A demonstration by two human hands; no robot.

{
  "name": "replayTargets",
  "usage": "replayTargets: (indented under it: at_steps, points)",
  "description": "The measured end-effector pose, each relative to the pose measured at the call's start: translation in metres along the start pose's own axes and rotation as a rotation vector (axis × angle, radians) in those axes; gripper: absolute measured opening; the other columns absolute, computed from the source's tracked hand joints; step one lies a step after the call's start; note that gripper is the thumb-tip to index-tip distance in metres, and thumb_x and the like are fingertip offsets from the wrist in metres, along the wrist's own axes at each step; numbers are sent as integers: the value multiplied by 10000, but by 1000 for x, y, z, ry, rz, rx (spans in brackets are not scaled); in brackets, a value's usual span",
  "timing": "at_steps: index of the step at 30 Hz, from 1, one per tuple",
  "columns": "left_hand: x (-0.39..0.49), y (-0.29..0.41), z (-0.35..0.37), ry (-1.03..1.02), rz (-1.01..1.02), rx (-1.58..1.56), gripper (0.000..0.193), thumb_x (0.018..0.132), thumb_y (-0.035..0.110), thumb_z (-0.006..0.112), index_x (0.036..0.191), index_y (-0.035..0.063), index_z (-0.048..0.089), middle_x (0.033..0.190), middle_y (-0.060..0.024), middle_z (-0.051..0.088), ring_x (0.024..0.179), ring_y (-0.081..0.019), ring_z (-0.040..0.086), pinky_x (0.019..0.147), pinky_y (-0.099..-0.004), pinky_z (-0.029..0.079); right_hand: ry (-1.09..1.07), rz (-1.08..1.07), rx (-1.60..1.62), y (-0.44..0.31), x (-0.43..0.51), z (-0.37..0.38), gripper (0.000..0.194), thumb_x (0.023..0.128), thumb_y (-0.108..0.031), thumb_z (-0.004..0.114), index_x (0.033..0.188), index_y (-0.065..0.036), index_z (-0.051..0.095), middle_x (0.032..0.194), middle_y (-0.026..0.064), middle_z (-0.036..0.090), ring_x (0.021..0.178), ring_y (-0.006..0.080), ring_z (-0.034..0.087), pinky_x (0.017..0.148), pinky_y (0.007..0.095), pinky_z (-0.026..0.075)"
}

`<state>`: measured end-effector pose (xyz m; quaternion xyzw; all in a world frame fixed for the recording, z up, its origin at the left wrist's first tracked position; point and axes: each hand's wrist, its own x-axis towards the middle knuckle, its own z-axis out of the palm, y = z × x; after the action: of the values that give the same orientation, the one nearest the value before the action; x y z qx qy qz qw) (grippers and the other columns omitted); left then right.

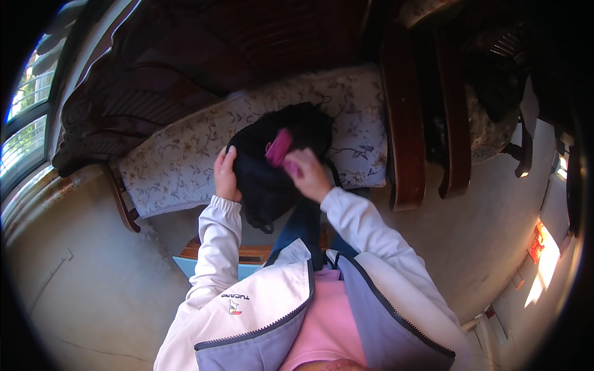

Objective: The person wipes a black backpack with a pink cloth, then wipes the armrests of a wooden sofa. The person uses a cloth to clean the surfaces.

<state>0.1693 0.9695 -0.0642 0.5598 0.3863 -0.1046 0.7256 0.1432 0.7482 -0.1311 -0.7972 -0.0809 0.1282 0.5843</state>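
Observation:
A black fabric bag [264, 181] with straps lies on a floral seat cushion [185, 143] in front of me. My left hand [227, 174] grips the bag's left edge, thumb on top and fingers partly hidden by the fabric. Over the bag's right part, my right hand [307, 172] is blurred and holds a pink cloth [280, 147], which looks crumpled. The cloth is above or against the black fabric; which of the two cannot be told.
A dark carved wooden bench back [185, 88] rises behind the cushion. Curved wooden armrests [403, 120] stand at the right. A wooden stool or table with a light blue edge [185, 266] is low at the left, near my legs. A barred window [28, 134] is at the far left.

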Motion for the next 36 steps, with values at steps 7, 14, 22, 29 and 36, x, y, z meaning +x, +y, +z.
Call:
replayTargets:
  at_steps: [7, 14, 22, 29, 36]
  points:
    - [-23, -4, -4, 57, 280, 369, 449, 988, 293, 680, 1345, 32, 602, 1163, -68, 647, 1080, -184, 611, 977, -307, 473, 258, 421, 349, 66, 10, -7, 236, 954, -118, 671, 1175, -40, 645, 1130, 187, 666, 1006, 365, 666, 871, 404, 524]
    - [-61, -34, 4, 30, 500, 870, 563, 900, 333, 774, 1302, -15, 589, 1213, -203, 644, 1109, -353, 632, 981, -410, 490, 107, 166, 65, 22, 4, -2, 307, 903, -85, 714, 1171, 10, 599, 1085, 196, 629, 1007, 402, 639, 878, 391, 511]
    - [-29, -39, 10, 149, 593, 929, 303, 1072, 270, 547, 962, -11, 566, 732, -181, 544, 669, -257, 466, 662, -372, 440, 306, 384, 363, 86, 45, -33, 244, 924, -135, 677, 1136, -19, 648, 938, 196, 693, 903, 241, 691, 806, 393, 530]
    - [-29, -35, 26, 51, 552, 880, 337, 1076, 285, 548, 918, -12, 555, 713, -150, 481, 666, -221, 418, 630, -357, 416, 237, 180, -37, 77, 60, 9, 168, 913, -136, 660, 1053, -43, 665, 988, 239, 664, 985, 447, 624, 869, 483, 500]
    - [-36, -39, 10, -38, 514, 727, 378, 1087, 279, 536, 860, -23, 524, 687, -31, 421, 675, -125, 358, 593, -313, 364, 87, -109, -45, -11, 20, 14, 266, 868, -68, 702, 1119, -58, 618, 1084, 160, 633, 1086, 386, 576, 927, 439, 476]
